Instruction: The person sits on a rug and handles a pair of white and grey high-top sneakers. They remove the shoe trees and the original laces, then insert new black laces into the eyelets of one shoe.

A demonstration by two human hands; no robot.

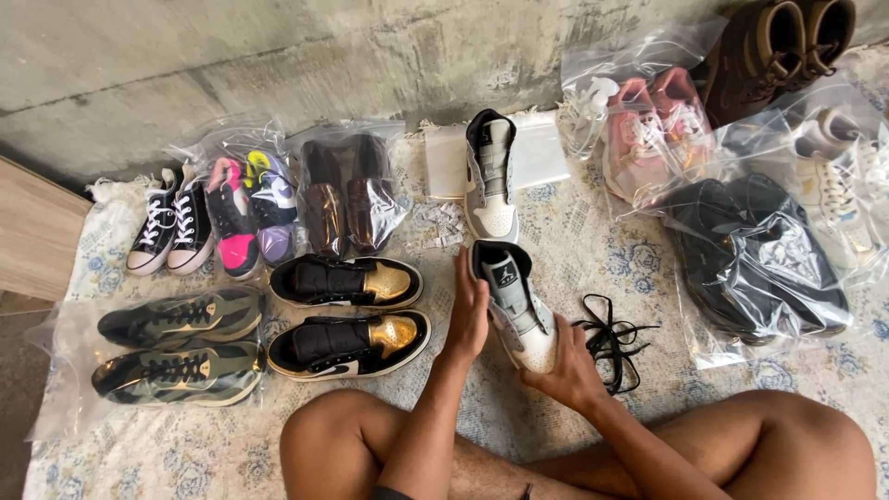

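Two hands meet on one grey-and-white high-top sneaker (pixel 515 304) just above the person's crossed legs. The left hand (pixel 469 313) lies flat against the shoe's left side, fingers straight and pointing toward twelve o'clock, pressed to it but not curled round. The right hand (pixel 569 370) grasps the shoe at its toe end from five o'clock, fingers wrapped under the sole. The shoe is lifted slightly off the patterned rug (pixel 593 241), collar toward twelve, and has no lace in it. Loose black laces (pixel 609 341) lie on the rug at three o'clock of the shoe, just beside the right hand. At twelve o'clock its matching sneaker (pixel 491 176) stands on the rug, partly over an empty clear bag (pixel 542 148). At nine o'clock sit a pair of black-and-gold sneakers (pixel 350 315), and farther out at nine a bagged green camouflage pair (pixel 176 347). At two o'clock lies a bagged black pair (pixel 755 255).
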